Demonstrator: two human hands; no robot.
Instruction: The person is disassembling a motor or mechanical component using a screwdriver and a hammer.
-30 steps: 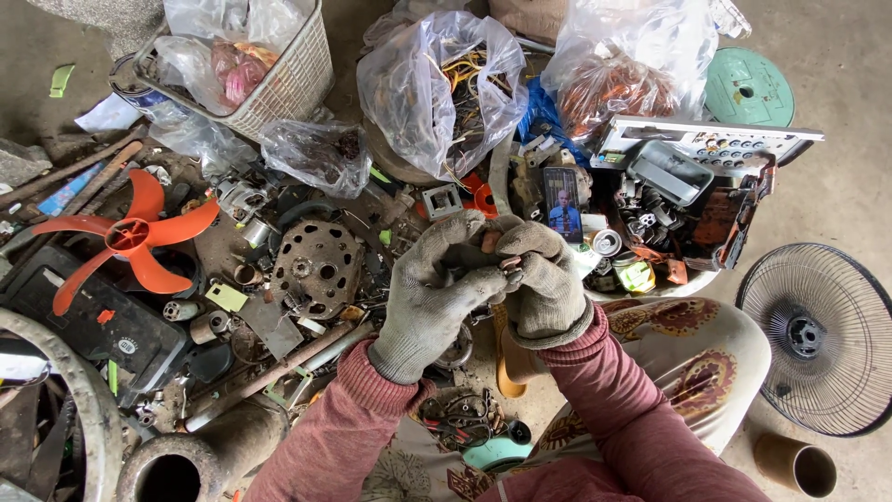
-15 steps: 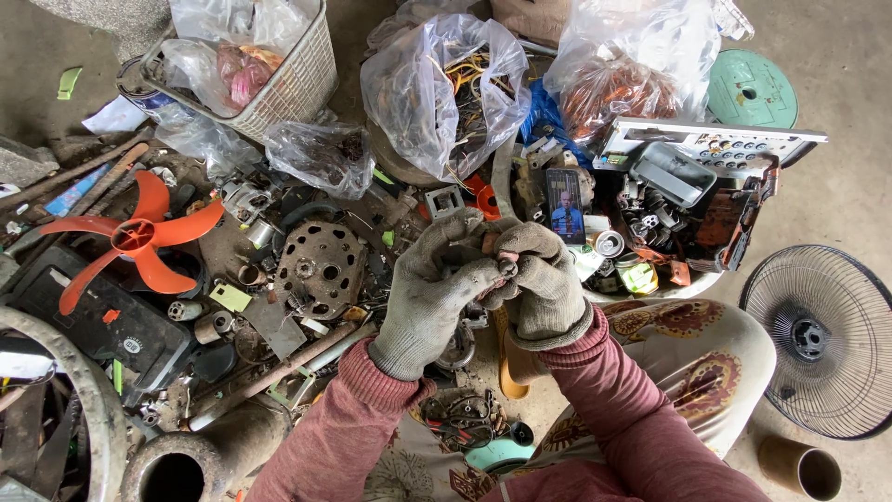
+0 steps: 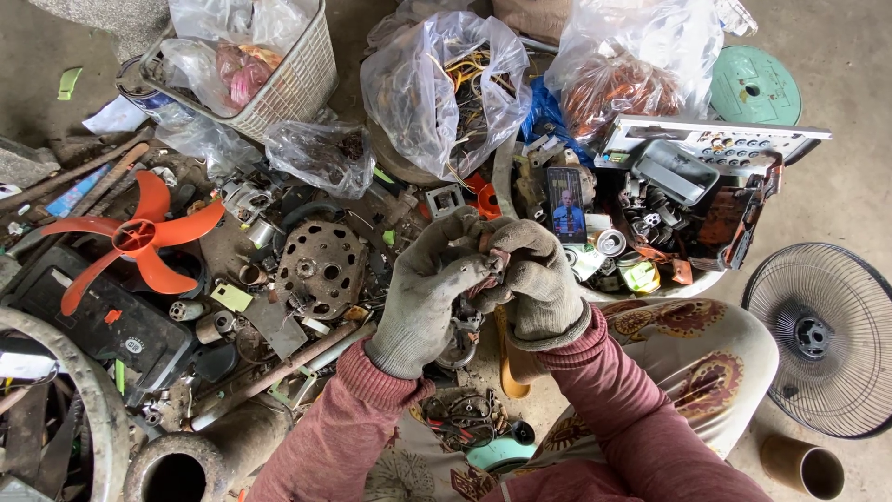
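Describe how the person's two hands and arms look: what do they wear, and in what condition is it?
Both the left hand and the right hand wear grey knitted work gloves, dirty and darkened, most of all on the fingers. Both arms are covered by long sleeves of faded red cloth, reaching the glove cuffs.

A small reddish-brown scrap piece (image 3: 492,270), mostly hidden and too covered to identify further, is pinched between the fingertips of the gloved left hand (image 3: 429,293) and gloved right hand (image 3: 539,284), held up mid-scene above the scrap heap.

Scrap-sorting workshop floor, metal parts, bagged wires (image 3: 446,88), fan blade (image 3: 135,237)
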